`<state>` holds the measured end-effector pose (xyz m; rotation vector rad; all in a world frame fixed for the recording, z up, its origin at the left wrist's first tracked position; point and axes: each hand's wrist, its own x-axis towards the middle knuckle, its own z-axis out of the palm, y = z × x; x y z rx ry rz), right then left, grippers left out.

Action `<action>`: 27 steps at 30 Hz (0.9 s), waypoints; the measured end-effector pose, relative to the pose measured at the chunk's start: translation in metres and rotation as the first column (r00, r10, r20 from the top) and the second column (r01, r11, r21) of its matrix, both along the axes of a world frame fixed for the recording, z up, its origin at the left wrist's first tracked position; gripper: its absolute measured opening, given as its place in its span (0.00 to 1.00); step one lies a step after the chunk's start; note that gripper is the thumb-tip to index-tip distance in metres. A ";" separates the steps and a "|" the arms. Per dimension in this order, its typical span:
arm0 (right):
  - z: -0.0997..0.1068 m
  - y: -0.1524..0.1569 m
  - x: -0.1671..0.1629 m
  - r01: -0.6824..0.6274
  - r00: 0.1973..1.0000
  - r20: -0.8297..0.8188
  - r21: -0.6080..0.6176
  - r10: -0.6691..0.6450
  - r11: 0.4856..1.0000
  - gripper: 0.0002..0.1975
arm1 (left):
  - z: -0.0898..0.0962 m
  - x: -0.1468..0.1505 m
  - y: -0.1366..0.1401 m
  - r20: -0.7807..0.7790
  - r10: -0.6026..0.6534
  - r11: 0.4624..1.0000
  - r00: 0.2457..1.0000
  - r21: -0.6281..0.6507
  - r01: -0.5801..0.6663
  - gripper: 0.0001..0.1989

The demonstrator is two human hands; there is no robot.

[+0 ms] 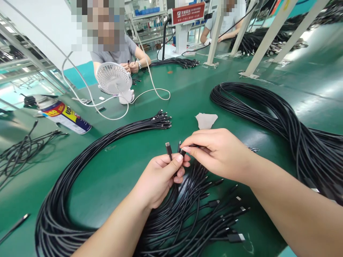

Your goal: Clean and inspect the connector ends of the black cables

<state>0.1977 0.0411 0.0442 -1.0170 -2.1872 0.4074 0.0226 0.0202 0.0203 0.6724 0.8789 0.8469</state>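
Observation:
My left hand [167, 173] is closed round a few black cables near their ends; one cable connector [168, 150] with a metal tip sticks up between its fingers. Thumb and fingertips of my right hand [214, 151] pinch the end of another connector [182, 152] just above my left thumb. What exactly sits between the right fingertips is partly hidden. Under both hands a large bundle of black cables [184, 214] spreads over the green table, its plugs fanned out toward the right. The same bundle curves round on the left, with more plug ends [160, 120] beyond my hands.
A thick coil of black cables [257, 103] lies at right, near a pale cloth scrap [206, 120]. At left are a spray can [66, 116], a small white fan [115, 80] with its cord and loose cables [24, 150]. Across the table a person [118, 53] handles cables.

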 end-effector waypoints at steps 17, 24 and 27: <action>-0.003 0.003 0.003 0.059 0.998 0.023 0.042 -0.060 0.997 0.06 | 0.000 -0.001 0.001 -0.022 0.001 1.000 1.000 0.010 -0.001 0.13; -0.002 0.004 -0.001 0.090 0.995 -0.045 -0.086 -0.094 0.992 0.11 | 0.000 -0.002 0.002 -0.040 -0.014 1.000 0.999 0.008 0.014 0.15; 0.000 0.002 -0.006 0.022 0.992 -0.113 -0.238 -0.050 0.971 0.10 | 0.000 -0.002 0.002 -0.093 -0.012 0.999 0.996 0.039 0.015 0.16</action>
